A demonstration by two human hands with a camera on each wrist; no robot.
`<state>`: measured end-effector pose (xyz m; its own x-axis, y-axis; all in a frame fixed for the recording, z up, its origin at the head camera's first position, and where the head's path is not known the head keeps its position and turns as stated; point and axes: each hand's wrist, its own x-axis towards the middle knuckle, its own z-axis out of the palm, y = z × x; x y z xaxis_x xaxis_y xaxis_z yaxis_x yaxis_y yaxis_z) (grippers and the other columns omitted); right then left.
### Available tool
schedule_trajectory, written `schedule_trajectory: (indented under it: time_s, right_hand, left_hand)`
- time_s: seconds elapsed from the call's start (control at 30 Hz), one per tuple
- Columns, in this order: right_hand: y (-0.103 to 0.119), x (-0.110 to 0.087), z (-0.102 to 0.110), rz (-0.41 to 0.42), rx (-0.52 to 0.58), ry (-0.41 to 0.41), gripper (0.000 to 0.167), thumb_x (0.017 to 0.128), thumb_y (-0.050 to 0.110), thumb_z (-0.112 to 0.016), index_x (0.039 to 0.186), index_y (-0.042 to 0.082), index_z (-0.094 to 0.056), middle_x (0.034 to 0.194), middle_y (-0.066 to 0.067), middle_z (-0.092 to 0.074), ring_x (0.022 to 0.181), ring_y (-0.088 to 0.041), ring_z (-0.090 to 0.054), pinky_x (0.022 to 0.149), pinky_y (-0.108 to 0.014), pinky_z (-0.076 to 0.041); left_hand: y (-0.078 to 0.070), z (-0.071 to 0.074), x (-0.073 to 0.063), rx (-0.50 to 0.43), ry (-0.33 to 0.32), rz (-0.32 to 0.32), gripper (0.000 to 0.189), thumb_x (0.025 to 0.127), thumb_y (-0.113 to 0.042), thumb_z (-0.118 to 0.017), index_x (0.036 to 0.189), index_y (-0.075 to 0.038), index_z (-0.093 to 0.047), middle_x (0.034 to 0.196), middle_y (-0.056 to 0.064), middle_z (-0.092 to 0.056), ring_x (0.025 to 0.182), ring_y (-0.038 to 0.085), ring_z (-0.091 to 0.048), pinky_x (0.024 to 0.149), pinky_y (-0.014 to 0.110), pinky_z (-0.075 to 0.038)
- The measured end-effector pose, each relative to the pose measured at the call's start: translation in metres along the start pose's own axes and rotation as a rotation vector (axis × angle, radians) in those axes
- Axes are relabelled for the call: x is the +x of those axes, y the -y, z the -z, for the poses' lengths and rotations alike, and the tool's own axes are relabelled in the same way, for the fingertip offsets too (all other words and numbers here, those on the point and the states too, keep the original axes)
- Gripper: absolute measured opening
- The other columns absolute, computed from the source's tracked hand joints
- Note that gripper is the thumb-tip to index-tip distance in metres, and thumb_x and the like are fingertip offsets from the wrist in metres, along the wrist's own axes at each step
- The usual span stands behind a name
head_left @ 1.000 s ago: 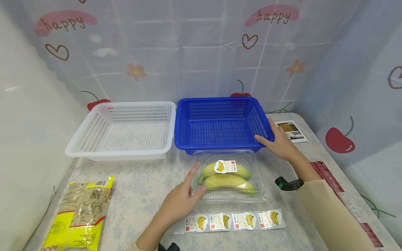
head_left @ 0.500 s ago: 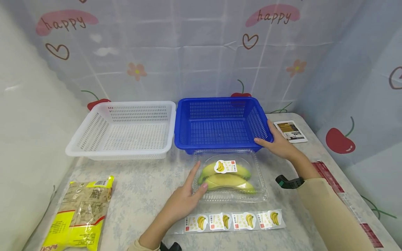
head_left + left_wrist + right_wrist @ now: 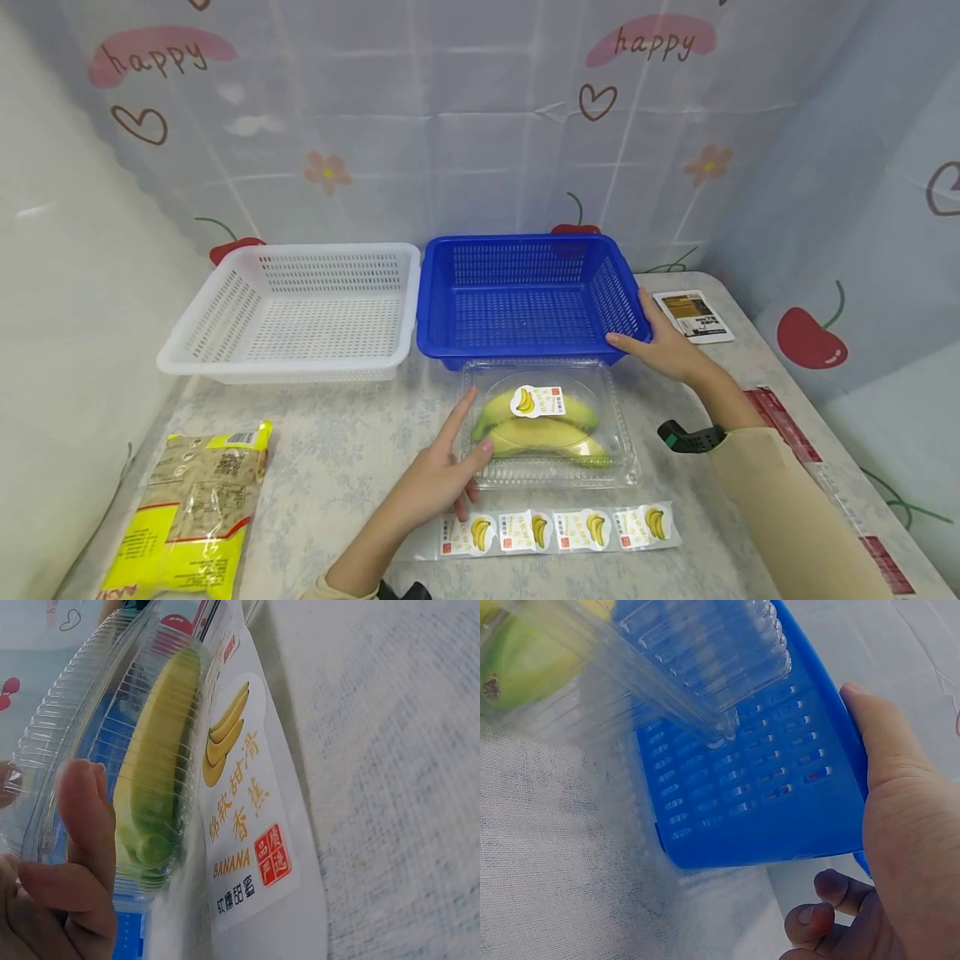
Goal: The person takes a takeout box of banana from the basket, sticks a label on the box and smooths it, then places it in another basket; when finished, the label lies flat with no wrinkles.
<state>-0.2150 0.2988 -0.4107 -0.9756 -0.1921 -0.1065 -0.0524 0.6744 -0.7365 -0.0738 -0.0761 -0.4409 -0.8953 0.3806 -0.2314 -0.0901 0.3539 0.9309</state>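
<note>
My left hand (image 3: 431, 483) holds the near-left corner of a clear plastic clamshell box (image 3: 622, 433), its thumb over the lid and curled fingers showing below the front edge. Inside lie green-yellow bananas (image 3: 536, 437), under a lid bearing a banana label (image 3: 537, 401). In the left wrist view, fingertips (image 3: 79, 799) overlap the box's ribbed side. My right hand (image 3: 667, 342) grips the near-right corner of a blue plastic basket (image 3: 525, 352), thumb on the rim. The right wrist view shows its other fingers (image 3: 814, 922) curled beside the basket.
Left of the blue basket stands a white basket (image 3: 285, 367). A strip of several banana stickers (image 3: 558, 531) lies before the box. A yellow snack bag (image 3: 191, 508) is at the front left, a small white packet (image 3: 693, 317) at the back right, and red-printed strips (image 3: 783, 423) along the right edge.
The left hand's lower fingers have come into sight under the box's near-left corner, and the box's front edge has shifted slightly towards me. The right hand stays at the basket's corner.
</note>
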Motion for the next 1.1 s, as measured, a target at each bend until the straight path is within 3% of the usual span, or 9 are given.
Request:
schedule_trajectory:
  time_s: [0.2,0.6,0.83,1.1]
  right_hand:
    - [-0.001,0.000,0.000,-0.001,-0.003,0.003,0.108,0.095,0.052,-0.060,0.155,0.023,0.025,0.167,-0.013,0.013,0.152,-0.044,-0.003,0.115,-0.071,-0.014]
    - [-0.002,0.001,0.000,0.031,0.024,0.002,0.106,0.095,0.050,-0.061,0.155,0.027,0.023,0.167,-0.013,0.008,0.152,-0.046,-0.007,0.114,-0.071,-0.016]
    - [-0.001,0.001,0.001,0.025,0.039,0.009,0.107,0.096,0.044,-0.062,0.155,0.023,0.024,0.167,-0.013,0.013,0.152,-0.045,-0.003,0.115,-0.071,-0.014]
    - [-0.003,0.003,0.001,0.005,0.026,0.016,0.107,0.096,0.044,-0.062,0.155,0.022,0.025,0.166,-0.012,0.016,0.152,-0.045,0.002,0.115,-0.071,-0.011]
  left_hand:
    - [0.001,0.002,-0.004,-0.070,0.021,0.015,0.072,0.098,-0.049,-0.057,0.150,-0.061,-0.009,0.066,0.016,-0.066,0.052,0.026,-0.066,0.051,0.040,-0.056]
    - [0.004,0.008,-0.014,-0.103,0.039,0.021,0.070,0.098,-0.046,-0.057,0.148,-0.064,-0.012,0.067,0.016,-0.067,0.055,0.027,-0.068,0.048,0.033,-0.052]
    - [0.007,0.009,-0.021,-0.142,0.046,0.006,0.068,0.099,-0.041,-0.057,0.148,-0.064,-0.014,0.064,0.015,-0.066,0.055,0.025,-0.066,0.048,0.028,-0.051]
    - [0.005,0.013,-0.036,-0.148,0.043,-0.010,0.067,0.101,-0.040,-0.055,0.150,-0.060,-0.014,0.065,0.016,-0.066,0.056,0.023,-0.066,0.048,0.028,-0.050]
